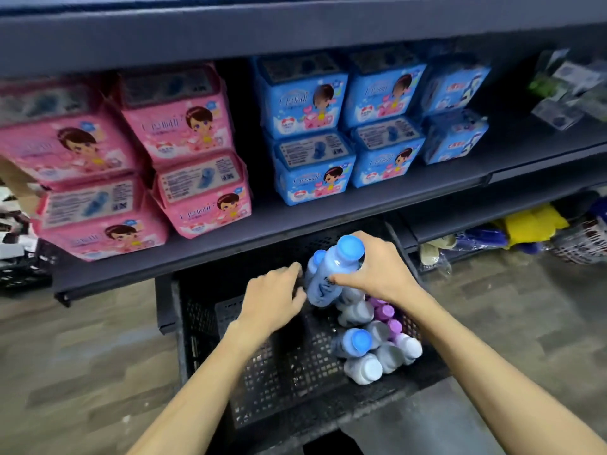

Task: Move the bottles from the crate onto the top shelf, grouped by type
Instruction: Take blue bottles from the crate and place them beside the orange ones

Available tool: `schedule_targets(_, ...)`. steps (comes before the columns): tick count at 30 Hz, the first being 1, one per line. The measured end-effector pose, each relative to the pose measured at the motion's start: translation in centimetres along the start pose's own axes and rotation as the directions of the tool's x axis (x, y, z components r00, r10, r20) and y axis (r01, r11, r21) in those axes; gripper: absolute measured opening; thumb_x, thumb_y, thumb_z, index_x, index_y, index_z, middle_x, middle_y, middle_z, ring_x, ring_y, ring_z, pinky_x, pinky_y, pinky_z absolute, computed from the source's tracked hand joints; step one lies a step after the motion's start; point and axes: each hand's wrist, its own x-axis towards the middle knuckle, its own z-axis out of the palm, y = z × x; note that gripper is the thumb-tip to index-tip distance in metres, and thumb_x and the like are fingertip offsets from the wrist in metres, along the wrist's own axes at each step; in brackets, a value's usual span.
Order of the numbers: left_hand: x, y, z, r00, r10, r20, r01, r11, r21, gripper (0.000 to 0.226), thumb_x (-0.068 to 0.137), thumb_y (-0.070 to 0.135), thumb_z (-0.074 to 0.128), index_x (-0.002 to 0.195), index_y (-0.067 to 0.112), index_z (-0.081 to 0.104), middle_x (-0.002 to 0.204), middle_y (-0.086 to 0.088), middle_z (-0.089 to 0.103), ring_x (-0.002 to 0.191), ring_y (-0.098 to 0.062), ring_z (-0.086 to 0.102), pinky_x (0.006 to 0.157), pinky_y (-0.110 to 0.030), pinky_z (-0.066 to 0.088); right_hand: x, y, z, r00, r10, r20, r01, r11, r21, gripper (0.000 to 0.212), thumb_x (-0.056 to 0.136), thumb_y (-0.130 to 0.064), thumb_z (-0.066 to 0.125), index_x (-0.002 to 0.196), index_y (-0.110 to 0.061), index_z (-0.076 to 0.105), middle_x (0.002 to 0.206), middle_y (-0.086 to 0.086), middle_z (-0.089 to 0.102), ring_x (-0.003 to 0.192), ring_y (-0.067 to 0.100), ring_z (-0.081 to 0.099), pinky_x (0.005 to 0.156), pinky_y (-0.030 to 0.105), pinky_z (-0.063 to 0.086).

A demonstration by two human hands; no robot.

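A dark shelving unit [328,218] rises behind and above a black perforated crate [256,382]. The crate's far end is tucked under the unit's nearest board, and grey-brown floor [82,356] shows to the crate's left and right. High above the crate, the highest shelf board in view [295,31] shows only its dark front edge; its top face is hidden. On the board directly above the crate, stacked pink packs [184,133] sit up and to the crate's left, and stacked blue packs [312,103] sit straight above it. Two bare forearms reach in over the crate's near rim. Above the crate's far right part, the right grip [377,270] wraps fingers and thumb round a pale blue bottle [328,274] with a bright blue cap. The bottle is tilted, cap uppermost and leaning toward the crate's far right, with its base just beside the other thumb. The left grip [272,300], over the crate's middle, has bent fingers reaching to a second blue-capped bottle [317,259] just behind the held one; through the blur I cannot tell whether it has hold of it. Other bottles [364,369] lie heaped on their sides in the crate's right half. They have pale, rounded bodies with blue, white or purple caps, and the purple caps [382,311] lie nearest the crate's right wall.
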Motion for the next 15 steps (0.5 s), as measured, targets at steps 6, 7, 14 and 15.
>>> schedule_targets(6, 2.0, 1.1, -8.1, 0.983, 0.028, -0.182, -0.035, 0.999, -0.039, 0.025, 0.087, 0.037, 0.053, 0.109, 0.026, 0.049, 0.093, 0.007, 0.066, 0.091, -0.026, 0.062, 0.063, -0.034, 0.04, 0.0, -6.0, -6.0, 0.972, -0.201, -0.126, 0.21, 0.976, 0.06, 0.047, 0.061, -0.042, 0.089, 0.099, -0.032, 0.065, 0.09, -0.014, 0.07, 0.083, 0.006, 0.06, 0.072, 0.012, 0.043)
schedule_targets(7, 2.2, 1.3, -9.7, 0.976, 0.051, -0.212, -0.058, 0.998, -0.028, 0.024, 0.087, 0.037, 0.053, 0.108, 0.025, 0.049, 0.093, 0.006, 0.066, 0.091, -0.027, 0.062, 0.063, -0.034, 0.039, 0.0, -7.0, -7.0, 0.964, -0.226, -0.142, 0.236, 0.97, 0.061, 0.045, 0.061, -0.043, 0.088, 0.098, -0.032, 0.065, 0.091, -0.015, 0.071, 0.084, 0.005, 0.061, 0.073, 0.012, 0.044)
schedule_targets(14, 1.2, 3.5, -20.6, 0.915, 0.188, -0.357, -0.204, 0.979, -0.008, 0.012, 0.083, 0.036, 0.054, 0.091, 0.027, 0.056, 0.077, 0.01, 0.064, 0.079, -0.017, 0.062, 0.067, -0.038, 0.05, -0.9, -14.2, -13.8, 0.874, -0.396, -0.281, 0.42, 0.907, 0.029, 0.037, 0.064, -0.044, 0.08, 0.092, -0.025, 0.067, 0.089, -0.012, 0.072, 0.083, 0.01, 0.065, 0.078, 0.036, 0.053)
schedule_targets(15, 0.9, 3.9, -22.0, 0.903, 0.205, -0.378, -0.222, 0.975, -0.001, 0.012, 0.083, 0.036, 0.054, 0.09, 0.026, 0.056, 0.076, 0.01, 0.064, 0.077, -0.017, 0.061, 0.067, -0.038, 0.05, -1.1, -15.2, -14.8, 0.86, -0.414, -0.297, 0.444, 0.895, 0.037, 0.035, 0.064, -0.043, 0.079, 0.091, -0.024, 0.067, 0.088, -0.011, 0.072, 0.082, 0.011, 0.066, 0.077, 0.036, 0.054)
